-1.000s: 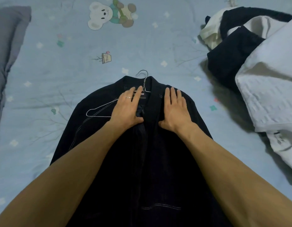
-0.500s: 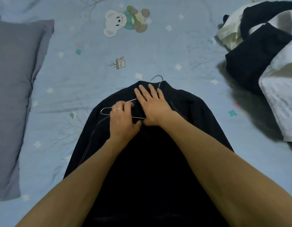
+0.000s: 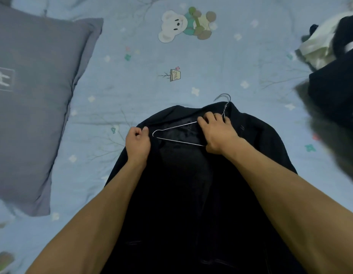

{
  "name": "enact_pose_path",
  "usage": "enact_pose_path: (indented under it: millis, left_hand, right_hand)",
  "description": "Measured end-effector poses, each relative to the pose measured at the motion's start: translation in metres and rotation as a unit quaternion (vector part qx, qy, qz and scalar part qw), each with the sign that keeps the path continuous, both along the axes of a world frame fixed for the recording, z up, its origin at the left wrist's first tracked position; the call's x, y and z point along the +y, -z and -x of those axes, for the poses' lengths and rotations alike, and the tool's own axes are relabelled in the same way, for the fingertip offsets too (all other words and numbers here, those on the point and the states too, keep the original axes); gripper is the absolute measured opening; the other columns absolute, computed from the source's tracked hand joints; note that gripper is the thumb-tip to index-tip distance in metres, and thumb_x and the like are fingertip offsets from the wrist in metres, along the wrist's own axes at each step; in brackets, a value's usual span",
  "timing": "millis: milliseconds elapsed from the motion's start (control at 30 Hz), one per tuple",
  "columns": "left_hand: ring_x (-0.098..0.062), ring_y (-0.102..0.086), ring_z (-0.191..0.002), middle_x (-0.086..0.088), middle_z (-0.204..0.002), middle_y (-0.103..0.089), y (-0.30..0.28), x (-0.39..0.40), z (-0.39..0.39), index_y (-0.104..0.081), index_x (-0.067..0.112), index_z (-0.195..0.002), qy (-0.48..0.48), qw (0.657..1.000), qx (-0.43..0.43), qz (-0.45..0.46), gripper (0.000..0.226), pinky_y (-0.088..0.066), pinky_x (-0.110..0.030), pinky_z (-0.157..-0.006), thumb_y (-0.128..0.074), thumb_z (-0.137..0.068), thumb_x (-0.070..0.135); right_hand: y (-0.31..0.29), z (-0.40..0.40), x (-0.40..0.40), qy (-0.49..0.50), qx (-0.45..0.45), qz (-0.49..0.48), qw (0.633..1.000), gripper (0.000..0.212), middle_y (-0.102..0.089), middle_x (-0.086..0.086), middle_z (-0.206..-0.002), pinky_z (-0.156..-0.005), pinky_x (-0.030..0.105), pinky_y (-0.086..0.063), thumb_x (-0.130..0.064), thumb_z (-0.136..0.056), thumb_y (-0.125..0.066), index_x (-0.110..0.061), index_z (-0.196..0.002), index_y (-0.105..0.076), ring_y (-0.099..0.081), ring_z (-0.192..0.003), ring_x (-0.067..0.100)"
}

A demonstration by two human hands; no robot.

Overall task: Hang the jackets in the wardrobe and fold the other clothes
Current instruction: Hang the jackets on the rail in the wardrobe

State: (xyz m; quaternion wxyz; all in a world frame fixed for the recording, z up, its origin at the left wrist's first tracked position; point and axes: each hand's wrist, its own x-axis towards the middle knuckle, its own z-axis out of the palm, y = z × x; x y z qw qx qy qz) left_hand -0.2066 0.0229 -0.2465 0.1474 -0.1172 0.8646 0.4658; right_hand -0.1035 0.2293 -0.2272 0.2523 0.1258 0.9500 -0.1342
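Two hands at work: left hand (image 3: 137, 144) pinching jacket (image 3: 191, 194) edge open, right hand (image 3: 217, 133) curled on hanger (image 3: 177, 133), to slip it inside.

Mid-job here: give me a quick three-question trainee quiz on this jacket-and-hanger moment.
1. True or false: the wire hanger lies on the dark jacket, its hook past the collar.
2. Which hand pinches the jacket's left shoulder edge? A) left hand B) right hand C) neither
3. Fill in: the grey ____ lies on the bed left of the jacket.

Key
1. True; the hook lies over the sheet.
2. A; the right hand rests at the hanger's neck, fingers curled there.
3. pillow
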Motion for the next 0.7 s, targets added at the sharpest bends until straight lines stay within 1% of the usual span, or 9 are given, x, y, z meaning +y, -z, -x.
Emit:
enact_pose_path:
  millis: [67, 167, 233, 300, 367, 467, 533, 600, 700]
  left_hand:
    - [-0.002, -0.036, -0.051, 0.007, -0.061, -0.041, -0.014, -0.001, -0.004, -0.041, 0.017, -0.069, 0.098, 0.994, 0.046, 0.018, 0.033, -0.033, -0.018, -0.057, -0.06, -0.095, 0.026]
    - [-0.005, -0.046, -0.082, 0.002, -0.084, -0.056, -0.028, -0.004, -0.012, -0.052, 0.012, -0.073, 0.229, 0.954, 0.167, 0.096, 0.026, -0.032, -0.004, -0.073, -0.065, -0.092, 0.024]
    - [-0.014, -0.05, -0.089, 0.001, -0.092, -0.057, -0.036, 0.004, -0.016, -0.055, 0.01, -0.075, 0.284, 0.931, 0.213, 0.084, 0.024, -0.038, -0.013, -0.078, -0.067, -0.091, 0.022]
    - [-0.016, -0.055, -0.08, 0.0, -0.083, -0.061, -0.04, 0.021, -0.027, -0.056, 0.009, -0.078, 0.364, 0.91, 0.19, 0.058, 0.023, -0.045, -0.025, -0.072, -0.065, -0.093, 0.024]
    - [-0.016, -0.057, -0.073, 0.0, -0.076, -0.062, -0.037, 0.036, -0.04, -0.059, 0.011, -0.079, 0.427, 0.893, 0.136, 0.046, 0.022, -0.045, -0.028, -0.069, -0.063, -0.094, 0.027]
    - [-0.013, -0.06, -0.076, 0.0, -0.079, -0.066, -0.03, 0.047, -0.048, -0.067, 0.013, -0.084, 0.453, 0.886, 0.09, 0.029, 0.023, -0.047, -0.031, -0.073, -0.057, -0.098, 0.029]
    - [-0.019, -0.058, -0.1, -0.005, -0.106, -0.065, -0.02, 0.051, -0.038, -0.067, 0.012, -0.103, 0.442, 0.879, 0.151, 0.099, 0.015, -0.047, -0.038, -0.09, -0.057, -0.097, 0.021]
    - [-0.028, -0.044, -0.126, -0.009, -0.137, -0.049, -0.011, 0.061, -0.029, -0.054, 0.014, -0.132, 0.462, 0.848, 0.153, 0.208, 0.04, -0.039, -0.045, -0.106, -0.061, -0.094, 0.024]
    - [-0.034, -0.038, -0.131, -0.013, -0.148, -0.033, -0.002, 0.079, -0.023, -0.034, 0.02, -0.148, 0.495, 0.804, 0.108, 0.311, 0.067, -0.04, -0.049, -0.105, -0.061, -0.092, 0.045]
  right_hand:
    - [-0.003, -0.003, -0.002, -0.002, 0.007, -0.007, 1.0, 0.091, -0.026, 0.012, -0.146, -0.115, 0.057, -0.025, -0.024, -0.077, -0.073, -0.012, -0.15, -0.02, -0.029, -0.135, 0.035]
    - [-0.006, -0.005, -0.007, -0.014, 0.029, -0.035, 0.999, 0.088, -0.026, 0.013, -0.149, -0.116, 0.052, -0.024, -0.021, -0.08, -0.069, -0.012, -0.151, -0.019, -0.028, -0.137, 0.035]
    - [-0.005, -0.006, -0.006, -0.022, 0.032, -0.041, 0.998, 0.095, -0.02, 0.014, -0.155, -0.119, 0.049, -0.019, -0.026, -0.082, -0.072, -0.012, -0.154, -0.012, -0.02, -0.143, 0.036]
    - [-0.003, -0.012, -0.002, -0.018, 0.026, -0.018, 0.999, 0.106, -0.007, 0.012, -0.163, -0.122, 0.046, -0.009, -0.036, -0.083, -0.074, -0.011, -0.157, -0.003, -0.007, -0.15, 0.032]
    - [-0.002, -0.022, 0.004, -0.001, 0.033, 0.0, 0.999, 0.106, -0.001, 0.009, -0.165, -0.123, 0.043, -0.004, -0.044, -0.085, -0.071, -0.009, -0.157, 0.0, -0.001, -0.152, 0.028]
    - [0.0, -0.043, 0.019, 0.036, 0.082, -0.008, 0.996, 0.09, -0.009, 0.012, -0.164, -0.123, 0.043, -0.009, -0.049, -0.091, -0.061, -0.007, -0.155, -0.014, -0.008, -0.151, 0.028]
    - [0.001, -0.055, 0.032, 0.067, 0.104, -0.025, 0.992, 0.079, -0.016, 0.014, -0.162, -0.122, 0.044, -0.013, -0.047, -0.095, -0.054, -0.005, -0.153, -0.021, -0.014, -0.149, 0.031]
    - [0.007, -0.065, 0.045, 0.111, 0.098, -0.04, 0.988, 0.078, -0.017, 0.015, -0.161, -0.121, 0.045, -0.014, -0.049, -0.096, -0.05, -0.006, -0.153, -0.02, -0.015, -0.148, 0.033]
    - [0.013, -0.067, 0.051, 0.178, 0.036, -0.019, 0.983, 0.092, -0.018, 0.013, -0.16, -0.119, 0.049, -0.017, -0.058, -0.092, -0.052, -0.006, -0.155, -0.008, -0.018, -0.146, 0.034]
